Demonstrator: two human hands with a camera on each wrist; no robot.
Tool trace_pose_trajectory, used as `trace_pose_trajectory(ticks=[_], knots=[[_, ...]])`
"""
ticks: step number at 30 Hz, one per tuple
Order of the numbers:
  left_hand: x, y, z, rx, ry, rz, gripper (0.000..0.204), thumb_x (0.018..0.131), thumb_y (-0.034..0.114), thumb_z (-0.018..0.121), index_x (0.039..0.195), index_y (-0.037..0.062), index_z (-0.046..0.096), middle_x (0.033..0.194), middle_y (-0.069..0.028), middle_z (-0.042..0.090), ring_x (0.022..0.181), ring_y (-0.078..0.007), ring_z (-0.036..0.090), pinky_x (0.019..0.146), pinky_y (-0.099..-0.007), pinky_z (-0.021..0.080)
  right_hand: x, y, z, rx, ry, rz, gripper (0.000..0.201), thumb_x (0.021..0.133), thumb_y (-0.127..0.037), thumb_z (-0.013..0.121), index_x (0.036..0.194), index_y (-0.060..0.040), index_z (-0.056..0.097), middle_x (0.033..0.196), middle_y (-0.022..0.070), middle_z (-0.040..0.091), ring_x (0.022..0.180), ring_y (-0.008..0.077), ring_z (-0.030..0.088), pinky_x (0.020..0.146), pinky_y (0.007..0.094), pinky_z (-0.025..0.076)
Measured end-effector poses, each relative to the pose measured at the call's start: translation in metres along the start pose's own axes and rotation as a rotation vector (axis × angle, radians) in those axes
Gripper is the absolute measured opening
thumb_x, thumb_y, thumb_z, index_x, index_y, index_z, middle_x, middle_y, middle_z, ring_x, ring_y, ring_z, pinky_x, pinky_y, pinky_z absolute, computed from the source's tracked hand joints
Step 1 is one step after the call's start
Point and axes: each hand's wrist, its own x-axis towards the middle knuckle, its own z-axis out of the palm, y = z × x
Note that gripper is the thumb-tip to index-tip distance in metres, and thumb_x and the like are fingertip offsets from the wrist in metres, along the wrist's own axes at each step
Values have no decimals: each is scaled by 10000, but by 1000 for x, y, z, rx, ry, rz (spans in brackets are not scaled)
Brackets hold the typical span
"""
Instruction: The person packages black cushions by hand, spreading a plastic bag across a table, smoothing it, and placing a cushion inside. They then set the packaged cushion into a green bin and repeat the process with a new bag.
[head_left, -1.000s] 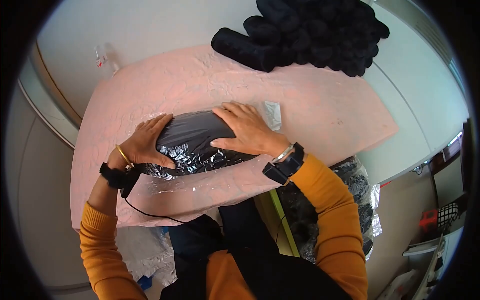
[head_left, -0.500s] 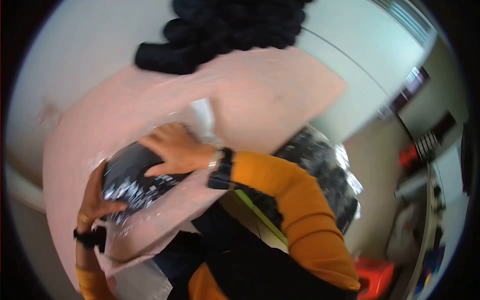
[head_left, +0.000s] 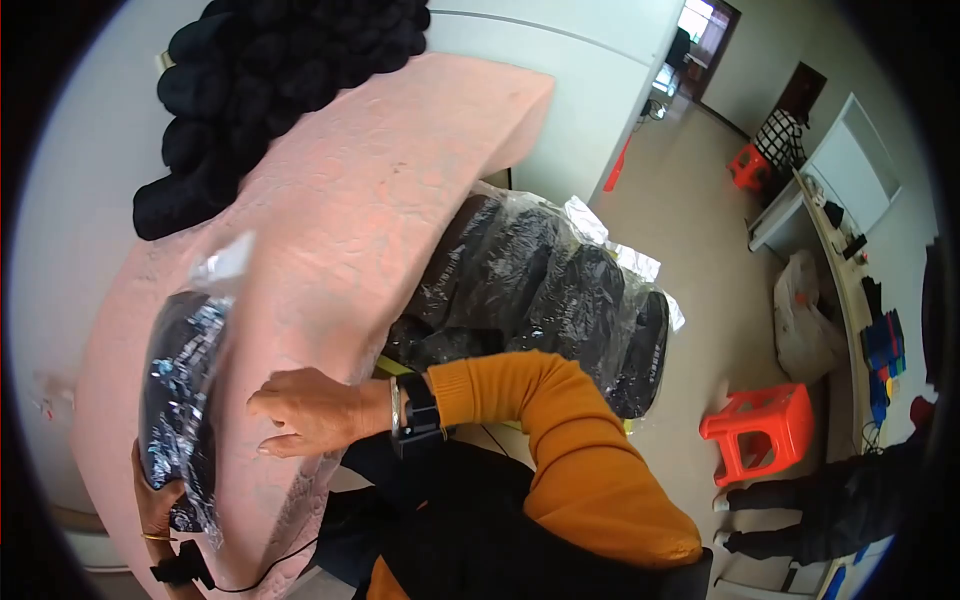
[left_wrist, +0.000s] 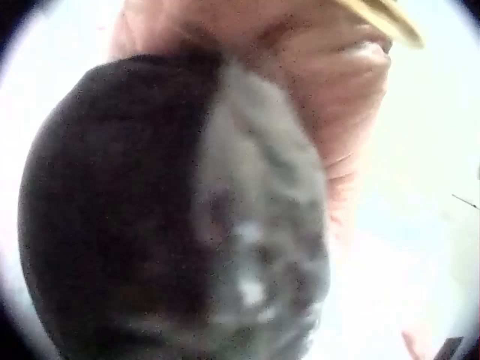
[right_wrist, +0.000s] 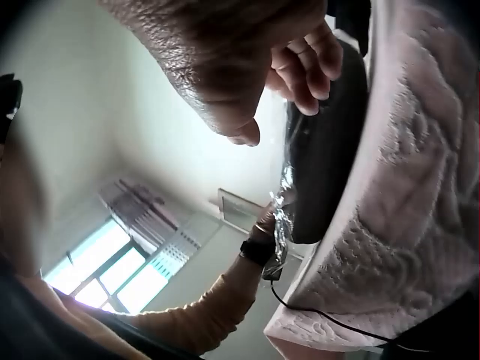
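Note:
A black padded roll (head_left: 175, 385) in a clear, printed plastic bag lies at the left side of the pink-covered table (head_left: 330, 250). My left hand (head_left: 155, 500) grips its near end, thumb over the top, fingers down the outer side. Close up in the left wrist view, the rounded dark end of the roll (left_wrist: 120, 210) sits against the palm. Nothing is in my right hand (head_left: 310, 410), which hovers over the cloth to the right of the roll with fingers loosely bent. A white flap (head_left: 225, 262) sticks out at the bag's far end.
Unwrapped black rolls (head_left: 270, 80) are heaped at the table's back. Right of the table, several bagged black rolls (head_left: 520, 260) lie side by side. A red stool (head_left: 760, 430) stands on the floor, with another person's dark-trousered legs (head_left: 800, 510) nearby.
The head view has swung to the right. The bagged roll has turned from lying crosswise to lying lengthwise. My right hand has come off it; the left hand stays at its end.

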Motion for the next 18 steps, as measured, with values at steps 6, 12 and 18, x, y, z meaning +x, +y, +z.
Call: trace_pose_trajectory(ticks=[6, 12, 18], knots=[[3, 41, 66, -138, -73, -37, 1018, 595, 345, 845, 1403, -31, 352, 1263, -129, 520, 1138, -228, 526, 994, -347, 422, -4, 28, 30, 518, 384, 122, 852, 780, -434, 748, 1331, 66, 333, 1209, 218, 498, 1197, 322, 467, 995, 384, 401], [-1, 100, 179, 85, -34, 200, 962, 606, 227, 819, 1402, -40, 349, 1258, -143, 524, 1146, -234, 521, 1008, -345, 405, -49, 10, -12, 943, 733, 48, 989, 766, -399, 779, 1413, 91, 214, 1340, 197, 434, 1254, 266, 429, 1084, 370, 338], [-31, 160, 291, 28, -153, 570, 959, 631, 169, 856, 1408, -46, 339, 1268, -199, 510, 1131, -276, 535, 997, -363, 411, -161, 6, -74, 573, 1227, 81, 793, 820, -210, 728, 1432, 15, 276, 1247, 133, 549, 1119, 194, 550, 994, 346, 441]])
